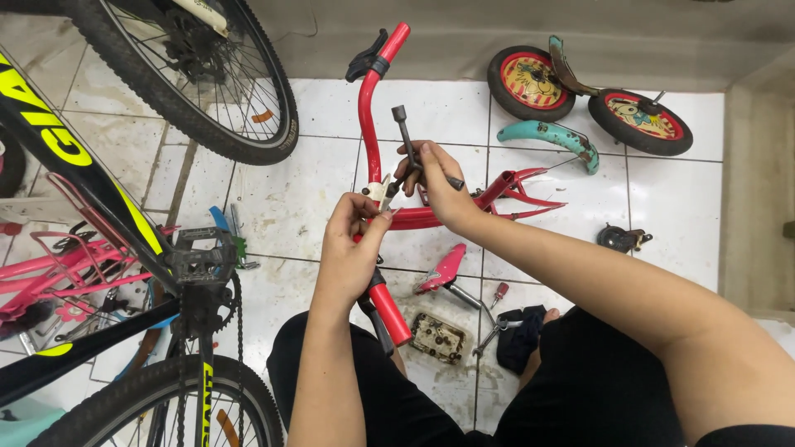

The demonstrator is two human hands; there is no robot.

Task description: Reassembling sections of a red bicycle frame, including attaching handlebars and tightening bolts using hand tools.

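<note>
Right hand (437, 184) clamped on a dark socket wrench (411, 149), held upright at the stem of the red handlebar (368, 108). Left hand (352, 240) just below it, fingers closed around the handlebar. Beyond the right hand, two small wheels (530, 81) and a teal fender (556, 136) lie on the tiled floor (290, 199).

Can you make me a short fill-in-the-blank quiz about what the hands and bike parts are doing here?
1. The right hand holds a dark ____-shaped wrench.
2. The left hand grips the ____ handlebar.
3. Two small wheels lie on the ____ tiled floor.
4. A pink ____ lies on the floor by the person's knees.

Missing words: cross; red; white; saddle
</note>
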